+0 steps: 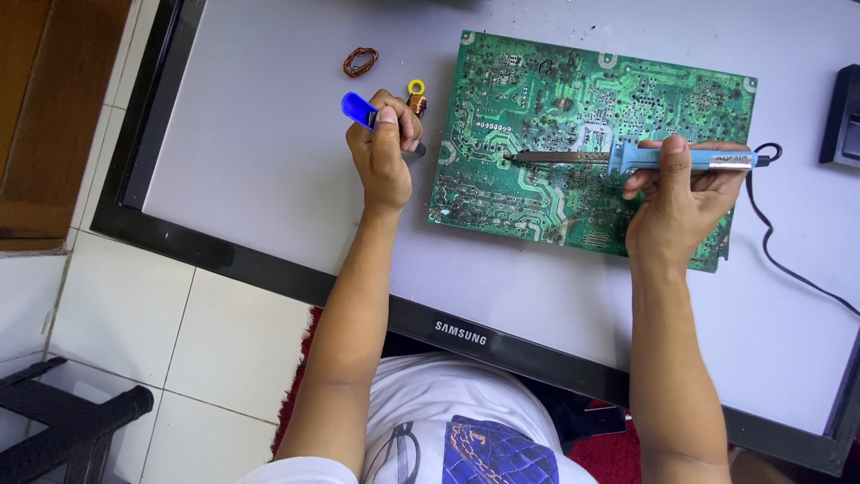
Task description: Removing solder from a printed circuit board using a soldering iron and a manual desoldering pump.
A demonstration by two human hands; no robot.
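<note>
A white printed shirt (448, 421) fills the bottom edge. Above it, the right hand (676, 193) grips a blue soldering iron (627, 159), tip resting on the green circuit board (573, 99) on the table (269, 161). The left hand (385, 148) clenches a blue desoldering pump (358, 109) just beside the board. Two copper coils (361, 62) already lie loose — many joints look untouched.

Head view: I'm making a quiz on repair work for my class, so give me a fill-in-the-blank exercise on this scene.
1. The right hand holds a soldering iron with a ____ handle.
2. The iron's tip rests on a ____ circuit board.
3. The blue tool is held in the ____ hand.
4. A loose coil of ____ wire lies on the flat panel.

Missing words: blue; green; left; copper
</note>
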